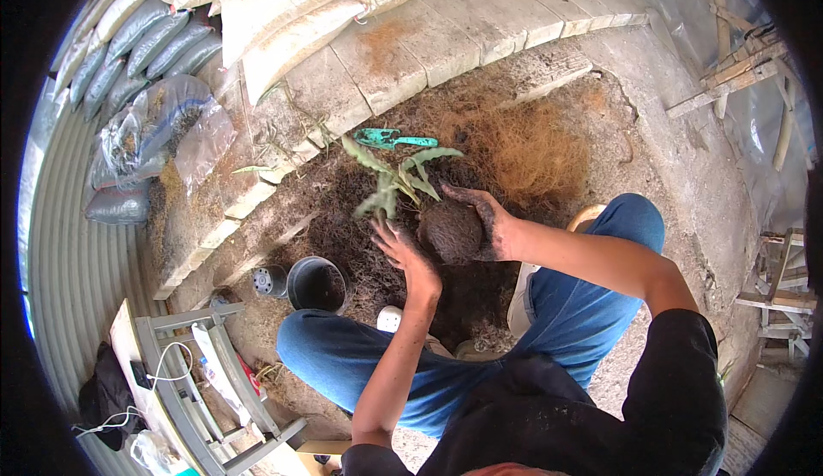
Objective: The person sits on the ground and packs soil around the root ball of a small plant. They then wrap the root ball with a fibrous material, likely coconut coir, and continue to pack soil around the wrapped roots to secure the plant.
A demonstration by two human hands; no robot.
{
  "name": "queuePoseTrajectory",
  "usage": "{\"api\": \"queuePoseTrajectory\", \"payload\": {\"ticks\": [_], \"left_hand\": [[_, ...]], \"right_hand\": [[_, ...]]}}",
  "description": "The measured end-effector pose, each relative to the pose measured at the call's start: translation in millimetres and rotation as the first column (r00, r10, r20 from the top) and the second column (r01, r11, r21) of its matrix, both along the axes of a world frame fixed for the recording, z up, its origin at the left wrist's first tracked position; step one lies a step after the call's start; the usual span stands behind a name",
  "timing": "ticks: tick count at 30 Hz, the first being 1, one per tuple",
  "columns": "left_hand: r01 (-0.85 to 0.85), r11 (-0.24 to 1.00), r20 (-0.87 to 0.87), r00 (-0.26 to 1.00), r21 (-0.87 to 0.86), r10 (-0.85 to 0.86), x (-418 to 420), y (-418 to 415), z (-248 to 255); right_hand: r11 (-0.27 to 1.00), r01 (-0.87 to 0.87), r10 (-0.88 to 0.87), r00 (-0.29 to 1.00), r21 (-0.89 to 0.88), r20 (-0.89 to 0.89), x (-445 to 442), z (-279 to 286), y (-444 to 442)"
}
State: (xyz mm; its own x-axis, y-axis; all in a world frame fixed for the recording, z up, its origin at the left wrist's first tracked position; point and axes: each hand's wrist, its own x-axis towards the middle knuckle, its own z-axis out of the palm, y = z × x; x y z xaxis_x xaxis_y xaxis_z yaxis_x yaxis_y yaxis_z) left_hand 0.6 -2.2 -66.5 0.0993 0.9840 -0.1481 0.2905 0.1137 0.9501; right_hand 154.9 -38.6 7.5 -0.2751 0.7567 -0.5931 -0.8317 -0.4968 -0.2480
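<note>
A leafy green plant (402, 177) leans left, its dark, rounded root ball (452, 232) clear of any pot. My right hand (485, 219) is curved around the root ball's right side, with soil on the fingers. Beside the ball's left edge, my left hand (402, 248) is spread with fingers apart, just below the leaves; it does not appear to grip anything. Loose dark soil (347, 209) lies under both hands. A turquoise hand trowel (395, 138), smeared with soil, rests beyond the plant.
An empty-looking black plastic pot (318, 285) and a smaller grey pot (270, 281) stand at the left. Brown fibre (540, 151) is heaped at the right. Filled sacks (296, 0) lie on the concrete slabs (386, 77). A wooden stool (222, 373) is at lower left.
</note>
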Motion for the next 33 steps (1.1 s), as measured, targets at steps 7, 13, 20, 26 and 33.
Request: {"api": "queuePoseTrajectory", "payload": {"ticks": [7, 13, 20, 26, 33], "left_hand": [[0.280, 0.574, -0.245, 0.959, 0.770, -0.140, -12, -10, 77], [0.320, 0.452, -0.228, 0.942, 0.833, -0.246, 20, -26, 62], [0.405, 0.501, -0.248, 0.903, 0.765, -0.352, 15, -19, 49], [0.336, 0.529, -0.232, 0.939, 0.780, -0.254, 7, -7, 74], [0.293, 0.293, -0.233, 0.946, 0.910, -0.224, 17, -17, 54]], "right_hand": [[0.996, -0.016, 0.019, 0.999, 0.082, -0.040, 0, 7, 0], [0.994, 0.107, -0.106, 0.993, -0.019, 0.045, -16, -26, -15], [0.992, 0.127, -0.125, 0.989, -0.016, 0.080, -11, -30, -15], [0.986, 0.147, -0.141, 0.988, 0.082, -0.066, 6, -19, -5], [0.976, 0.217, -0.218, 0.976, 0.033, 0.011, -18, -19, -16]]}}
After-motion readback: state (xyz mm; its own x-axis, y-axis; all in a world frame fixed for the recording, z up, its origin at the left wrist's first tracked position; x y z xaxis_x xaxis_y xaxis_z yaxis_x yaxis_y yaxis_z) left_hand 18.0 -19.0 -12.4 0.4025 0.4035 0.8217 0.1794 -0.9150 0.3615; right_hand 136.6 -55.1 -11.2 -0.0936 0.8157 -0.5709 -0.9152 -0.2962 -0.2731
